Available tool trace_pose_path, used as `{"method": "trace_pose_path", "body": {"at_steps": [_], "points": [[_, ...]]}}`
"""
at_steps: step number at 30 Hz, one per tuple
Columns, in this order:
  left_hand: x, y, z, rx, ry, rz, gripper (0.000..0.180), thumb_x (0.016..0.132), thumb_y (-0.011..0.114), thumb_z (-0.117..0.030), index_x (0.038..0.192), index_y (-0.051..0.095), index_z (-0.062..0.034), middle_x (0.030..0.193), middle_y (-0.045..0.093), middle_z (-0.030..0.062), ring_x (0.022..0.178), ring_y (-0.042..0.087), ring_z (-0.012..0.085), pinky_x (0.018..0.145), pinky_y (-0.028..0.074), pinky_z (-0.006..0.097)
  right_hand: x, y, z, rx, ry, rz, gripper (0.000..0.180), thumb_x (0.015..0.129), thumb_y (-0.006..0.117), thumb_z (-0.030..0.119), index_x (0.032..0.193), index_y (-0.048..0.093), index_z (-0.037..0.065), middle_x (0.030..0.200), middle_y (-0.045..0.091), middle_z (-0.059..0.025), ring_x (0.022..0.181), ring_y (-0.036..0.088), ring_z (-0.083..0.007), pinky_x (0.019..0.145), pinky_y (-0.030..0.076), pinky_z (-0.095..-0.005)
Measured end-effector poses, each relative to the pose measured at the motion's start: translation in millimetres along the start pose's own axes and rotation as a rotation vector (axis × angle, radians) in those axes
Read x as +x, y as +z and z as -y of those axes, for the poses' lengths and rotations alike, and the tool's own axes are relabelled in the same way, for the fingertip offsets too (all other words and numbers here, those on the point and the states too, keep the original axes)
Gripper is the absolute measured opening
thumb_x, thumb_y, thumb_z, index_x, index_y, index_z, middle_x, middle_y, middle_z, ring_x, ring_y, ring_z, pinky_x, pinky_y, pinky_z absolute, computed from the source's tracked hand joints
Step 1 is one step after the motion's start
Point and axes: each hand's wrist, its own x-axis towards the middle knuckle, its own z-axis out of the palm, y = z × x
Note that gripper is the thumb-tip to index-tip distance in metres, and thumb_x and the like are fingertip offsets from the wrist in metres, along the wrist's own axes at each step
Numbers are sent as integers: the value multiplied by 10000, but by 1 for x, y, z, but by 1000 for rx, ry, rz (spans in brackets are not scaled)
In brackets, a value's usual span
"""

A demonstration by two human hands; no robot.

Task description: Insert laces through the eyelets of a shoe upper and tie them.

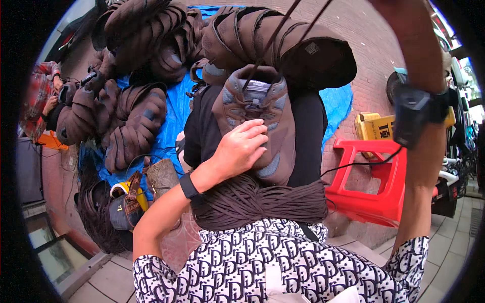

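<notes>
A brown and grey-blue shoe upper lies across my lap, its collar pointing away from me. My left hand rests on its lacing area, fingers bent and fingertips pressed near the eyelets. Two dark shoelace strands run taut from the upper to the top edge of the picture. My right arm is raised high on the right; my right hand is cut off by the top edge, so its fingers are hidden. Against my waist lies a thick bundle of brown shoelaces.
Nested stacks of brown uppers lie ahead and left on a blue tarp. A red plastic stool and a yellow box stand right. Beside my left arm are a pouch and more laces. Another person works far left.
</notes>
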Motion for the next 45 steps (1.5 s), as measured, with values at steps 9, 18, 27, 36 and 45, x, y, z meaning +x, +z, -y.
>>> {"method": "trace_pose_path", "body": {"at_steps": [9, 18, 27, 36, 45], "points": [[94, -65, 9, -412, -226, -208, 227, 763, 593, -173, 880, 586, 20, 843, 608, 115, 757, 576, 191, 714, 446, 284, 14, 39, 6, -303, -171, -101, 87, 763, 556, 41, 784, 595, -33, 581, 525, -22, 412, 418, -53, 356, 285, -183], [69, -46, 31, -838, -346, 30, 356, 895, 429, -304, 739, 557, -10, 686, 571, 53, 678, 540, 121, 685, 415, 248, -46, -67, -117, 61, 221, -493, 111, 808, 560, 76, 835, 541, -30, 645, 478, -19, 514, 416, -79, 449, 307, -199], [65, -21, -5, -1402, -605, 43, 248, 867, 460, -239, 743, 543, -41, 561, 499, -9, 461, 434, 35, 422, 330, 163, -92, -73, -136, -127, 330, -689, 88, 712, 627, 87, 729, 605, 3, 532, 508, -10, 413, 420, -62, 384, 279, -195], [96, -39, 15, -1590, -385, -396, 460, 785, 542, -98, 1218, 406, -23, 1187, 474, 80, 802, 528, 147, 714, 428, 268, -168, 17, -131, -839, -242, -287, 75, 661, 595, 122, 613, 601, 65, 607, 580, -36, 516, 548, -145, 474, 436, -261], [77, -35, -8, -684, -365, -216, 296, 871, 433, -104, 1142, 489, -1, 778, 585, 40, 623, 514, 66, 580, 446, 227, -133, 58, -92, -480, -162, -76, 184, 627, 659, 31, 806, 617, 27, 733, 600, -53, 634, 580, -135, 540, 468, -266]]}}
